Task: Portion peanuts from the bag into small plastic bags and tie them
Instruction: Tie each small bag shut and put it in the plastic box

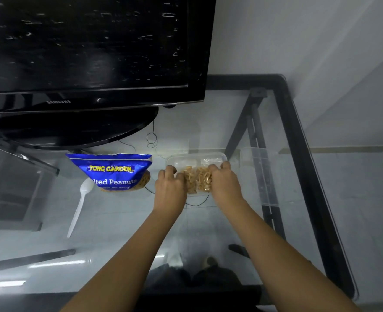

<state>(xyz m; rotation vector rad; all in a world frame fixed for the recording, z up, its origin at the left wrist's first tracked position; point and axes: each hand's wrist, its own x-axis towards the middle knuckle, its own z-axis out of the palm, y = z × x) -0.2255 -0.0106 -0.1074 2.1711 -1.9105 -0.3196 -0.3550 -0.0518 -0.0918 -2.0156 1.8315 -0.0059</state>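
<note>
Both hands (170,188) (225,184) grip a small peanut-filled bag (198,180) over a clear tray (208,156).

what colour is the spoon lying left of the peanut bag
White: the plastic spoon lies on the glass table, seen in the head view.

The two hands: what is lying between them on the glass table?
In the head view, small clear bags of peanuts lie between the left hand and the right hand, at the near edge of a clear plastic tray. Both hands touch them.

bench (249,136): glass top, black metal frame | black television (84,48) stood at rear left | pale wall (309,37) behind | light floor tiles seen through glass
</note>
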